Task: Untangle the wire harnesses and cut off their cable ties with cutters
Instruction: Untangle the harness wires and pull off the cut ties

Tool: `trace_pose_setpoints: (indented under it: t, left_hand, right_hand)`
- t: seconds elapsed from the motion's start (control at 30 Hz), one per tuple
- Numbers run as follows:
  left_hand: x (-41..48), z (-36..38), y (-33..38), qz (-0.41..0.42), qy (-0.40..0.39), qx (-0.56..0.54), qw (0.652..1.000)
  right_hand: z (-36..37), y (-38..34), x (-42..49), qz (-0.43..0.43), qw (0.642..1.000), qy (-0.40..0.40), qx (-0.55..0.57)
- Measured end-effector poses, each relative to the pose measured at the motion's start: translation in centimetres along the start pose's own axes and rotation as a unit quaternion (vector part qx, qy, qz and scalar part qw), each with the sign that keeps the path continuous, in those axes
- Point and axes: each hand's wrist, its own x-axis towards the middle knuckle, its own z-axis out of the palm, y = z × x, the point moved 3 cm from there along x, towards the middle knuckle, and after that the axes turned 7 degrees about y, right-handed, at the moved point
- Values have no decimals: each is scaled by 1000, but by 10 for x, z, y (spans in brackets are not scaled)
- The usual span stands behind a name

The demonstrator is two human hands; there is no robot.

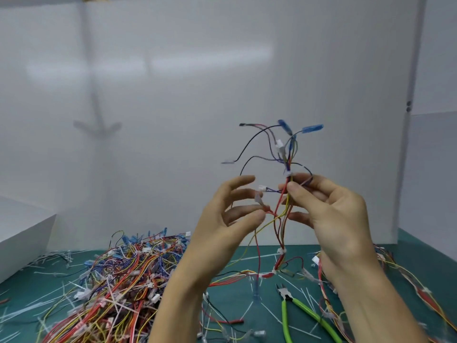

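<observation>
Green-handled cutters (pixel 285 310) run off frame; blur obscures the left hand (pixel 222 219).

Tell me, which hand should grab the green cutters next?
Probably the left hand: its fingers are loose by a side wire, while the right hand pinches the harness upright. The cutters lie between both forearms.
</observation>
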Motion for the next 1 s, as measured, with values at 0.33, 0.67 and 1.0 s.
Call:
trace_pose_setpoints:
  t: [0.33, 0.67, 1.0]
  left_hand:
    - [-6, 6, -17, -108, -161, 132, 972]
    - [-3, 13, -5, -21, -86, 63, 994]
    - [3, 7, 2, 1, 8, -24, 1000]
  right_hand:
    - [-4, -3, 1, 21, 995, 10, 100]
    - [-7, 4, 7, 85, 986, -24, 145]
    - [2, 8, -7, 139, 943, -266, -143]
